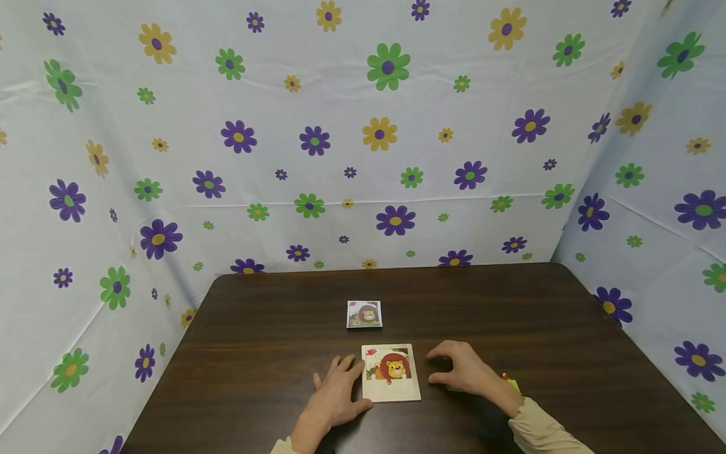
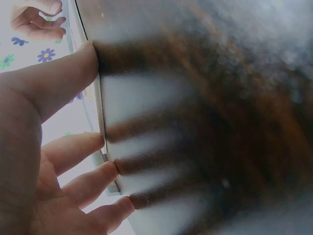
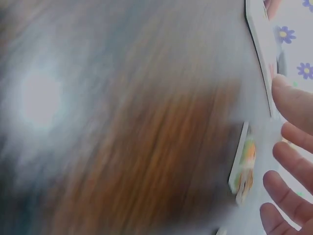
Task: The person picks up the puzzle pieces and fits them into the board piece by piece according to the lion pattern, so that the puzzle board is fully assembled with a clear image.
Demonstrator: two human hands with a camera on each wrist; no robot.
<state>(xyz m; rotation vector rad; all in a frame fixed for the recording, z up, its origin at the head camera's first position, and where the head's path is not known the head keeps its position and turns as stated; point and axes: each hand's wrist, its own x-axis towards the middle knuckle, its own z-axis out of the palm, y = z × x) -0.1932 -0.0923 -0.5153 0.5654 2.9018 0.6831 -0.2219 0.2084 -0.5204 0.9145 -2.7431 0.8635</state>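
A wooden puzzle board [image 1: 390, 389] with a lion picture [image 1: 395, 366] in its upper part lies on the dark table; its lower strip is bare wood. My left hand [image 1: 336, 394] rests at the board's left side, thumb and fingers spread and the fingertips on the table at its edge. To the right of the board is my right hand [image 1: 462, 369], its fingers loosely bent and apart, with nothing between them. Beside that hand, in the right wrist view, lies a flat colourful puzzle piece [image 3: 246, 164], apart from the fingers.
A small square lion picture card [image 1: 364, 314] lies behind the board. Near the right wrist a yellow-green piece [image 1: 513, 383] is partly hidden by the arm. Flower-printed cloth [image 1: 340, 157] hangs around the back and sides of the brown table [image 1: 272, 315].
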